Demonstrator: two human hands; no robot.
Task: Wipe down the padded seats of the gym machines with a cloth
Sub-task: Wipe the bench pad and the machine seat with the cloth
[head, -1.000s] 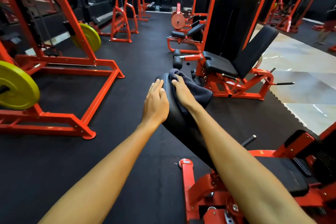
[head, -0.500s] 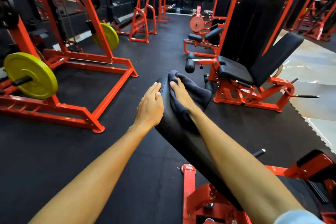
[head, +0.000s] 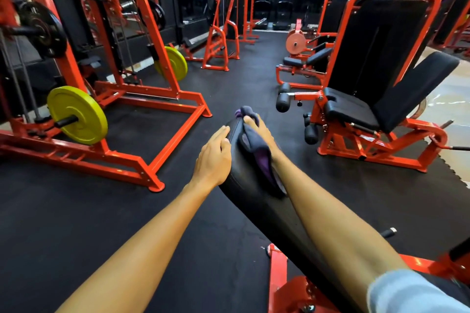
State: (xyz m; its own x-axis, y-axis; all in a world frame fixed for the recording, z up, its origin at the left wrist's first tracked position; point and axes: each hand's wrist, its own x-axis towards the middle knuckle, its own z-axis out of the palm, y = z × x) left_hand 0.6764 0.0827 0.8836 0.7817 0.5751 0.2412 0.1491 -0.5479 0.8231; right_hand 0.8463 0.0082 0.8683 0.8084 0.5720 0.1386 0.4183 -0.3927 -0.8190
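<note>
A long black padded backrest (head: 244, 185) slopes up and away from me at the centre. My left hand (head: 213, 157) rests on its left edge with the fingers nearly straight. At the pad's top end, my right hand (head: 263, 132) grips a dark purple-grey cloth (head: 262, 160). The fingers curl into a bunch of the cloth at the tip. The rest of the cloth is folded back over the hand and wrist and lies on the pad. My palm is hidden under the cloth.
This machine's red frame (head: 279, 282) sits low at the front. A red leg machine with a black seat (head: 353, 112) stands to the right. A red rack with yellow plates (head: 76, 114) fills the left. Black rubber floor (head: 152, 211) lies between them.
The cloth, which hung off the pad's right side, is now bunched and folded back over my right hand. Both hands stay at the pad's top; my view has shifted right.
</note>
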